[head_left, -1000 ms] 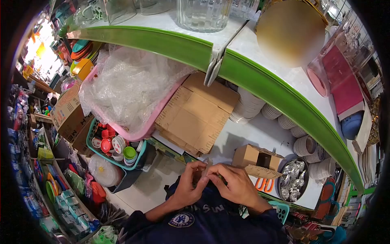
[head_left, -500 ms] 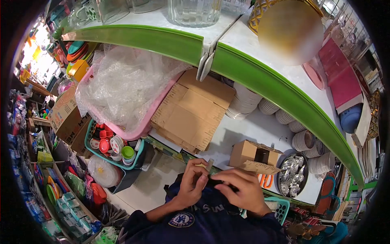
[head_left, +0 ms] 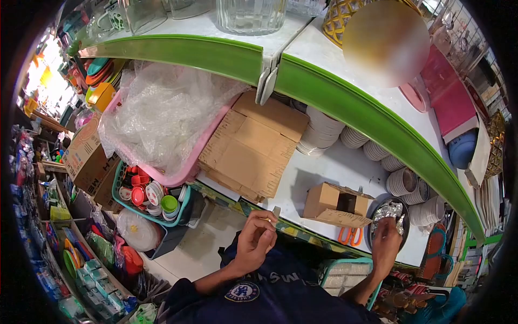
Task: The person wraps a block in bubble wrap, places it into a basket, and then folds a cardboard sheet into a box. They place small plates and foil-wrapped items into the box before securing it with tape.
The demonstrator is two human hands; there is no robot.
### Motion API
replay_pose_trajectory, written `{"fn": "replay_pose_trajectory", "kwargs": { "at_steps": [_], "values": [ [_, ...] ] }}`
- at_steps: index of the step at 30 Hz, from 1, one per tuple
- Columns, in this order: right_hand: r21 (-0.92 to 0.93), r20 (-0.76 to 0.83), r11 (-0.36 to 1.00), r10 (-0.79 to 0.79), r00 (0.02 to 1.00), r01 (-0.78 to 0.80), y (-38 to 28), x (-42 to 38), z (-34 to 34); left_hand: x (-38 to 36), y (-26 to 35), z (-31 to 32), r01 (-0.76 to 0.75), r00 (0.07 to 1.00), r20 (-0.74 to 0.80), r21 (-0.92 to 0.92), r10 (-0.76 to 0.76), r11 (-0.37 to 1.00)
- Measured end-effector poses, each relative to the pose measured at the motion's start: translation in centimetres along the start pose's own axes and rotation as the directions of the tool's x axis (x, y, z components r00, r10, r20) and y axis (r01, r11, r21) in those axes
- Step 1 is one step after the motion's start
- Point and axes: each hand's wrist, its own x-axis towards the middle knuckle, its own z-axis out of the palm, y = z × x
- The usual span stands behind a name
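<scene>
Two hands part at the shelf edge: our left hand (head_left: 256, 237) pinches a small pale strip (head_left: 276, 211), while our right hand (head_left: 386, 240) reaches into the dark bowl (head_left: 371, 227) of foil-wrapped pieces (head_left: 389, 211), its grip unclear. An open cardboard box (head_left: 334, 203) and orange scissors (head_left: 349, 235) lie between them, flattened cartons (head_left: 253, 146) behind.

Scissors (head_left: 349, 235) between box (head_left: 330, 203) — bowl (head_left: 377, 208)

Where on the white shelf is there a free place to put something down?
Bare white shelf lies between the flattened cardboard, the small open box and the bowl stacks. Around the foil-filled bowl and orange scissors it is crowded.
</scene>
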Motion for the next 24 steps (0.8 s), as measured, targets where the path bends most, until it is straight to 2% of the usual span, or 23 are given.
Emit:
{"fn": "replay_pose_trajectory", "kwargs": {
  "at_steps": [1,3,4,5,7,8,10,13,15,17,18,20,21,23,24],
  "values": [
    [0.0,-0.001,1.0,0.002,1.0,-0.002,0.6,-0.4,0.2,0.1,0.0,0.1,-0.006,1.0,0.008,0.028,0.006,1.0],
    [-0.071,0.124,0.997,-0.01,0.992,0.019,1.5,-1.1,1.0,0.2,0.0,0.2,-0.006,1.0,0.012,0.017,0.006,1.0],
    [-0.129,0.201,0.991,0.05,0.978,-0.024,1.5,-1.4,1.0,0.2,0.0,0.3,-0.006,1.0,0.013,0.007,0.006,1.0],
    [-0.128,0.2,0.991,0.055,0.978,-0.029,1.3,-1.6,1.2,0.2,0.0,0.3,-0.003,1.0,0.018,0.007,0.002,1.0],
    [-0.1,0.304,0.995,0.004,0.953,0.028,1.2,-1.7,1.7,0.4,-0.2,0.3,-0.004,0.999,0.034,-0.004,0.004,1.0],
    [-0.12,0.292,0.99,-0.038,0.956,0.076,2.8,-1.9,3.1,0.4,-0.2,0.3,-0.003,0.999,0.036,-0.003,0.003,1.0],
    [-0.146,0.334,0.987,-0.02,0.942,0.073,2.3,-1.9,3.5,0.5,0.0,0.5,0.017,0.999,0.047,-0.089,-0.012,0.996],
    [-0.179,0.377,0.982,0.009,0.926,0.064,2.7,-1.7,4.5,0.8,0.3,0.7,0.02,0.998,0.054,-0.015,-0.019,1.0],
    [-0.186,0.382,0.981,0.022,0.924,0.054,2.9,-1.7,5.0,0.7,0.4,0.8,0.027,0.998,0.052,-0.06,-0.024,0.998],
    [-0.146,0.327,0.988,0.1,0.94,-0.054,2.6,-1.4,5.1,0.8,0.4,0.9,0.033,0.998,0.052,-0.106,-0.028,0.994],
    [-0.145,0.326,0.988,0.1,0.94,-0.055,2.6,-1.2,5.0,0.8,0.4,0.9,0.036,0.998,0.052,-0.121,-0.03,0.992],
    [0.027,0.4,0.993,0.093,0.912,-0.113,2.6,-0.9,4.8,0.9,0.4,1.0,0.038,0.998,0.053,-0.134,-0.031,0.99],
    [0.028,0.401,0.993,0.093,0.912,-0.113,3.1,-0.6,4.6,0.9,0.4,1.0,0.042,0.998,0.053,-0.136,-0.035,0.99],
    [0.174,0.577,0.946,0.126,0.807,-0.273,4.7,0.2,4.1,1.0,0.5,1.0,0.047,0.998,0.056,-0.136,-0.04,0.99],
    [0.176,0.576,0.945,0.128,0.807,-0.275,6.2,0.4,3.9,1.0,0.5,0.9,0.039,0.998,0.056,-0.126,-0.032,0.991]
  ]
}}
